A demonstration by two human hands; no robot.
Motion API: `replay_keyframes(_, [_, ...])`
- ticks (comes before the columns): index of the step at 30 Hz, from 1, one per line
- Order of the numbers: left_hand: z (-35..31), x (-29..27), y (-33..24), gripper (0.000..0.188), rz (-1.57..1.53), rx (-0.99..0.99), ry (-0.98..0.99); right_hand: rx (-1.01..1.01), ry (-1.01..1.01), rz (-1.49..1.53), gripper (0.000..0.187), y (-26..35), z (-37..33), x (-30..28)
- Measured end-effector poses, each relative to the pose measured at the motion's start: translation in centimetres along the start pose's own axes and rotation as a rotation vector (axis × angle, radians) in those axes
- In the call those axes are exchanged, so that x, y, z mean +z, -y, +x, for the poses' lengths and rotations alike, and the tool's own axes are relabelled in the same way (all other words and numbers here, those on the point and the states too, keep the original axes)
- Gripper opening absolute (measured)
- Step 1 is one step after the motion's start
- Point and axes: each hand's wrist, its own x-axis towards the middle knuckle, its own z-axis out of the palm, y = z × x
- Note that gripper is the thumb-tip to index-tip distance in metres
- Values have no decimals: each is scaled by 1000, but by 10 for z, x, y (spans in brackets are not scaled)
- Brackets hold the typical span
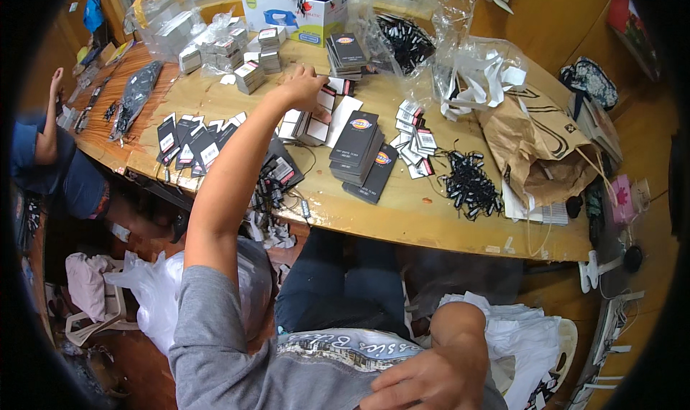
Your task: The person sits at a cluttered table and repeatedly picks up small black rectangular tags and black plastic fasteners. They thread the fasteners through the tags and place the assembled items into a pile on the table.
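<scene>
At the middle of the table my left hand [307,94] reaches over a row of small white cards [293,125]. Its fingers and thumb close on a small white tag with a black and red edge [325,101]; the fingertips are partly hidden. Just right of it stands a stack of black hang tags [353,145], with more black tags [377,174] fanned beside it. My right hand [431,370] lies low against my grey shirt, away from the table. Its fingers are stretched out and apart, and I see nothing in them.
Black string loops [471,183], loose white tags [417,140] and a brown paper bag [539,137] lie to the right. A white box [295,15] and plastic bags [402,36] stand at the back. Fanned black tags [194,144] lie left; another person [54,148] sits beyond.
</scene>
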Motion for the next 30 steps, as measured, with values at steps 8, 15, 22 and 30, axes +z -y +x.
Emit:
replay_keyframes(8, [-13, -3, -2, 79, -6, 11, -147, 717, -288, -1028, 26, -70, 33, -135])
replay_keyframes(15, [-17, 13, -7, 57, -122, 41, -488, 1224, 95, -1524, 54, -173, 20, -202])
replay_keyframes(22, [-12, -2, -6, 26, -701, -139, -649, 975, -300, -1133, 39, -191, 12, -228])
replay_keyframes(30, [-41, -34, -72, 17, -1327, -30, -394, 647, -582, -626, 8, -125, 37, -219])
